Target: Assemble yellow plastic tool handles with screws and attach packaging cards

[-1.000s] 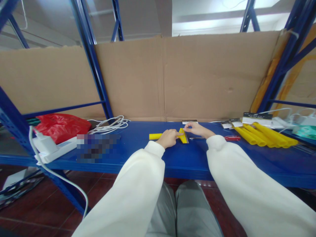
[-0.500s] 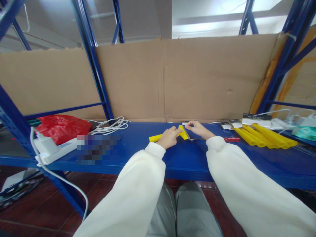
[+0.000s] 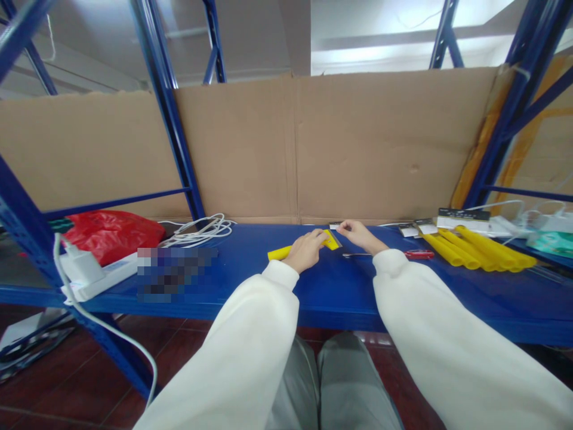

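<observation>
My left hand [image 3: 306, 249] is closed around a yellow scraper [image 3: 278, 254] with a long handle. The scraper's wide yellow head [image 3: 331, 240] sticks out past my fingers, with a thin edge strip along its right side. Just right of that head is my right hand [image 3: 359, 233], thumb and forefinger pinched together. Whatever lies between those fingertips is too small to make out. A screwdriver with a red handle [image 3: 419, 254] lies on the blue shelf top [image 3: 340, 292], its metal shaft pointing left below my right hand.
Several yellow-handled scrapers [image 3: 481, 249] lie in a row at the right, beside black-and-white packaging [image 3: 463, 220]. On the left are a red plastic bag [image 3: 111, 234], a white power strip [image 3: 107, 275] and a coiled white cable [image 3: 203, 230]. A cardboard panel [image 3: 358, 143] stands behind.
The scraper's head has turned slightly and moved a little left with my left hand. More of the screwdriver's shaft shows. My right hand stays pinched in nearly the same place.
</observation>
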{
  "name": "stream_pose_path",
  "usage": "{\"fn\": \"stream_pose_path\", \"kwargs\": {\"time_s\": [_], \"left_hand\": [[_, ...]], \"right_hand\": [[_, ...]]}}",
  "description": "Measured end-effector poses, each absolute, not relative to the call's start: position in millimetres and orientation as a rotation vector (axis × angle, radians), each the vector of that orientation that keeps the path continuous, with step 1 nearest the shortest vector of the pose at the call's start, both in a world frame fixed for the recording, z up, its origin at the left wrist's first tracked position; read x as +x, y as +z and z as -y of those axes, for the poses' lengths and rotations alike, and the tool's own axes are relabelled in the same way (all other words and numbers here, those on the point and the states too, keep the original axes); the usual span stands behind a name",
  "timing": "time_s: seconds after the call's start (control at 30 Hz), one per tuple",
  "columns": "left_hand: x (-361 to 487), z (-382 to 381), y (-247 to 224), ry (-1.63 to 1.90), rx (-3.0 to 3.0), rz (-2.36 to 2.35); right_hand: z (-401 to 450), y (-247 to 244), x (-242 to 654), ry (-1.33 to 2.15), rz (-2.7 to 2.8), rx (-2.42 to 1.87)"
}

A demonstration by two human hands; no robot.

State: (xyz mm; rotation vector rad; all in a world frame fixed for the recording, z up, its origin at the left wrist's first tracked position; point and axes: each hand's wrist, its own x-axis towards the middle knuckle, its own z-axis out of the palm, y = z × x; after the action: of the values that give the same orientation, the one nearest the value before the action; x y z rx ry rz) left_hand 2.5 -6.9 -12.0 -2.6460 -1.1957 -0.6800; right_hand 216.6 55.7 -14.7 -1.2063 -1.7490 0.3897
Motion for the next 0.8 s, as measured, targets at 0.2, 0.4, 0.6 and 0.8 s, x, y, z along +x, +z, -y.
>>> {"fn": "stream_pose_path", "kwargs": {"time_s": [0.2,0.4,0.6,0.8], "left_hand": [[2.5,7.8,-8.6,-0.799,-2.586,1.369],[7.1,-4.6,9.6,-1.431,-2.530,1.507],[13.5,-16.2,25.1,-2.416,-2.478,1.644],[1.6,-19.9,14.2,-2.551,-2.524,2.272]], "right_hand": [[-53.2,-14.4,214.3,0.414,1.760,-1.168],[-55.1,-14.8,213.8,0.414,1.761,-1.148],[-54.5,-12.4,209.6,0.399,1.761,-1.177],[-52.0,-11.0,209.3,0.431,1.731,-1.179]]}}
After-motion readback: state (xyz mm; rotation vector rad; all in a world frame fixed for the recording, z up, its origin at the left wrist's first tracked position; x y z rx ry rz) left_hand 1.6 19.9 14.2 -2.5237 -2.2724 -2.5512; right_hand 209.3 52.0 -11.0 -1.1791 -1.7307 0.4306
